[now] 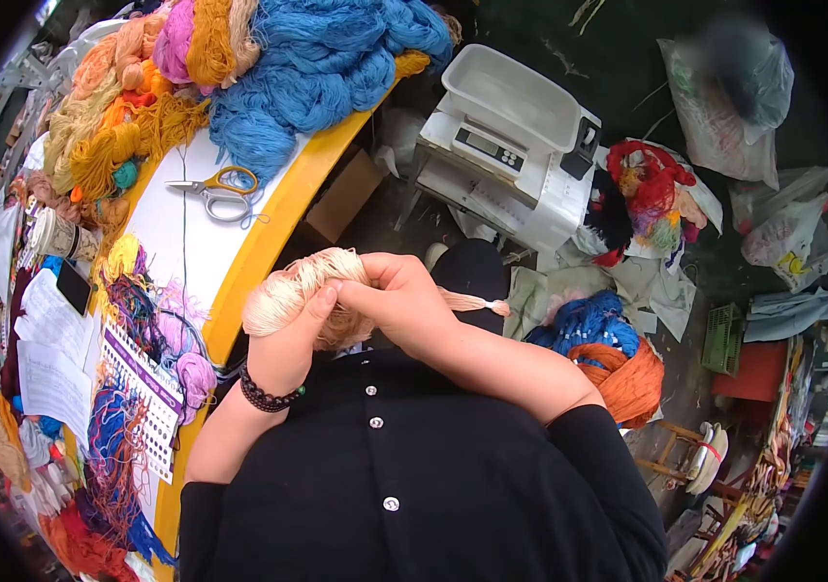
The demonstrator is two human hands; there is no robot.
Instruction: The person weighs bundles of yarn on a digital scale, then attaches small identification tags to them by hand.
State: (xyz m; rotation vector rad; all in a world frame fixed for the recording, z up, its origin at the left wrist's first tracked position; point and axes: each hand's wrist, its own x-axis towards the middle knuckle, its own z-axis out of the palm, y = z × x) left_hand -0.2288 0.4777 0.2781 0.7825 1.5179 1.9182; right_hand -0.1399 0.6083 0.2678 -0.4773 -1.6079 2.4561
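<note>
A peach-coloured skein of yarn (283, 291) is bunched between my two hands, close in front of my chest. My left hand (290, 338) grips it from the near left side, thumb pressed on top. From the right, my right hand (397, 291) pinches the strands near the left thumb, and its fingertips are partly hidden. Past my right wrist a thin peach yarn tail (472, 303) sticks out, with a tied end. Beyond the skein, scissors (220, 192) lie on the white tabletop with the yellow edge (239, 276).
Blue yarn (312, 63) and orange and yellow skeins (109, 126) are heaped at the table's far end. A calendar sheet (138, 393), papers (50, 359) and a phone (75, 289) lie leftward. At right stand a weighing scale (501, 126), a yarn heap (618, 373) and plastic bags (724, 107).
</note>
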